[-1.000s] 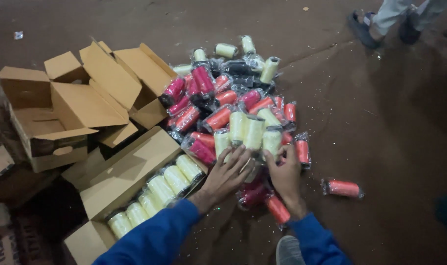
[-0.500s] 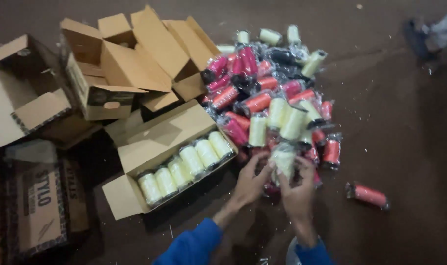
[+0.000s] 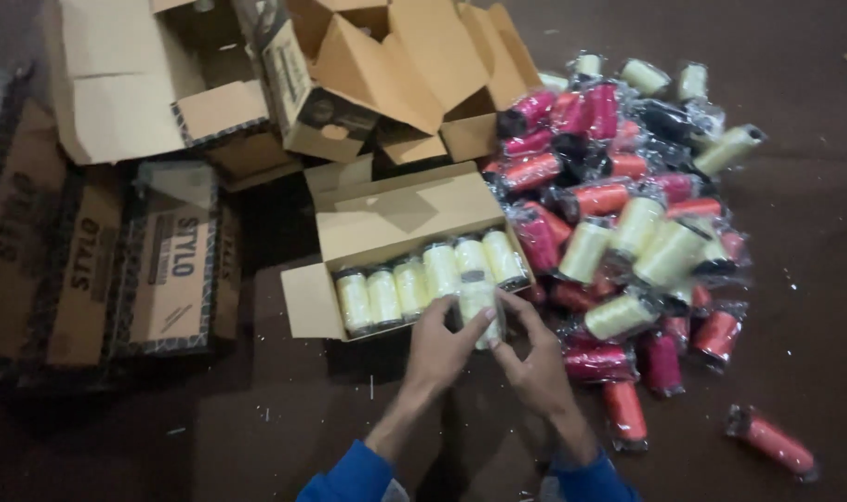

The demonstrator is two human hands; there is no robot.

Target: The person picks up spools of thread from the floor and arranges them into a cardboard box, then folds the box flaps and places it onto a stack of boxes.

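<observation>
Open cardboard box [image 3: 386, 232] held a row of thread spools [image 3: 423, 279], with one wrapped spool [image 3: 479, 302] between left hand [image 3: 442, 349] and right hand [image 3: 540, 367] at its front edge, the spool heap [image 3: 628, 214] to its right, empty cartons [image 3: 284, 84] behind, flattened cartons [image 3: 98, 260] left.

Flattened cartons [image 3: 33, 251] cut off at left; forearms leave the bottom edge

open tan carton [image 3: 396, 223] seen at centre, one row of pale wrapped spools inside | empty open cartons [image 3: 349, 84] piled behind it | flat printed brown cartons [image 3: 98, 270] stacked at left | clear-wrapped spools [image 3: 628, 204] heaped at right
</observation>
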